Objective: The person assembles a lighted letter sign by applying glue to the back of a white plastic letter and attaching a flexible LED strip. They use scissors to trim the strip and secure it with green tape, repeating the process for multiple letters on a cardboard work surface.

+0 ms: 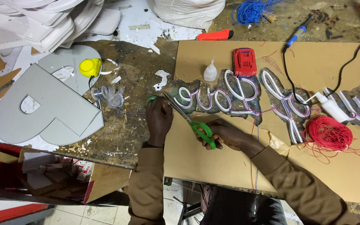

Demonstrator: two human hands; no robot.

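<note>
— What is held in the right hand (226,135)?

— A pair of scissors (190,121) with green plastic loop handles is gripped there, fingers closed through the loops. The thin metal blades are pointed up and left, toward the left hand (160,118).

— And the left hand?

— It is curled shut near the middle of the frame, and a thin wire (132,112) seems to be pinched at its fingertips, just beside the blade tips. How firmly it is held cannot be told.

— What is laid around them?

— White flexible tubing bent into looping script (230,98) is seen right of centre, on a flat brown cardboard sheet (196,158). A tangled coil of red wire (329,133) is placed at the right. Smooth grey letter cut-outs (55,104) are spread at the left on the rough, paint-flecked bench (117,137).
</note>
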